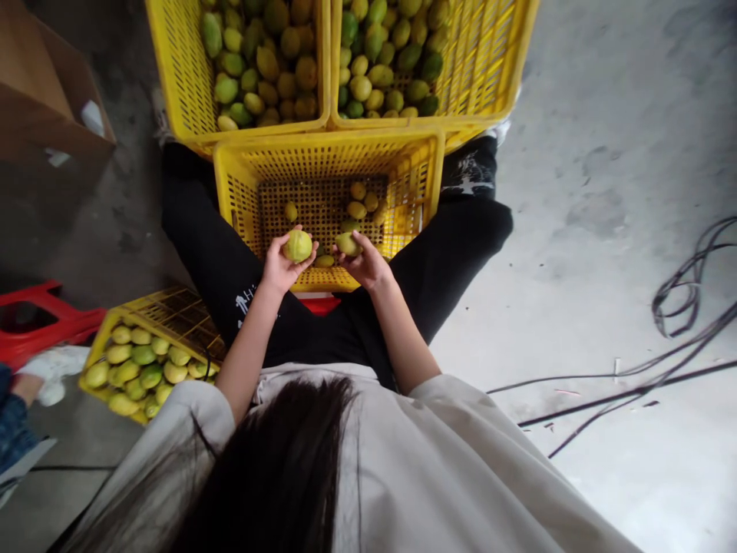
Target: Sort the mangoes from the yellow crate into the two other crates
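Note:
My left hand (279,267) is closed around a yellow-green lemon (298,246), its fingers curled under the fruit. In my right hand (369,266) is a second, greener lemon (347,244), gripped between thumb and fingers. Both hands are above the near side of a yellow plastic crate (328,140) between my legs, a short gap apart. Several lemons lie on its slatted bottom: a small cluster (357,209) at the right, a single one (291,211) at the left, and another (324,261) beneath my hands.
Beyond stand two yellow crates of green and yellow lemons, one left (178,69) and one right (489,61). A tilted crate (166,307) of lemons is at my left, near a red stool (51,315) and a person's shoe (54,372). Black cables (679,349) lie right; a cardboard box (46,84) stands far left.

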{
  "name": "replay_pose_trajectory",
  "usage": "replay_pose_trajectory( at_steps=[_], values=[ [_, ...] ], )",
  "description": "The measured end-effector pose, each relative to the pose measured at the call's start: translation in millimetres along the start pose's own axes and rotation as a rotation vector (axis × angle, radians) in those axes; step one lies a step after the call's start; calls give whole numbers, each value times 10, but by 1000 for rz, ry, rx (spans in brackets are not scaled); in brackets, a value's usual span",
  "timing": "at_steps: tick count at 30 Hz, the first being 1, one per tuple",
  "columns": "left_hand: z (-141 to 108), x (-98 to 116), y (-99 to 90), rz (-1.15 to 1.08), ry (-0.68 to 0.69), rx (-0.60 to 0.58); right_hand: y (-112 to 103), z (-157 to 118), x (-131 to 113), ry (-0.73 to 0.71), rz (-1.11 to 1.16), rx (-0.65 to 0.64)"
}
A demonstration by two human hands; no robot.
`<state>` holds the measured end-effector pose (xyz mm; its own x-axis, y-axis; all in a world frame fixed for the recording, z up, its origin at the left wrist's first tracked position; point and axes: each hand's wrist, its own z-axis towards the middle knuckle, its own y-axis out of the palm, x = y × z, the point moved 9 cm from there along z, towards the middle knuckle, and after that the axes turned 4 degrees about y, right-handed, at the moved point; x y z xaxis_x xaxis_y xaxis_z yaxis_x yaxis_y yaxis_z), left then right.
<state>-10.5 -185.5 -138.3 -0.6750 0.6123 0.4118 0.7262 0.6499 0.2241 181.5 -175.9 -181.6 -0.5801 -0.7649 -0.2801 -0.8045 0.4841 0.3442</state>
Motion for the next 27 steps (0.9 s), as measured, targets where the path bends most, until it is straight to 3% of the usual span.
replay_pose_trajectory(
  at_steps=[8,14,22,27],
  values=[
    [118,13,-38,39,48,14,-33,40,-74,-11,-37,17],
    [63,38,22,16,63,-38,-2,23,-75,-26,-93,-5],
    [120,-6,-18,26,31,43,-27,41,-81,-4,-20,-41],
    [112,34,-11,-11,69,38,-86,62,-105,-15,3,34]
  ],
)
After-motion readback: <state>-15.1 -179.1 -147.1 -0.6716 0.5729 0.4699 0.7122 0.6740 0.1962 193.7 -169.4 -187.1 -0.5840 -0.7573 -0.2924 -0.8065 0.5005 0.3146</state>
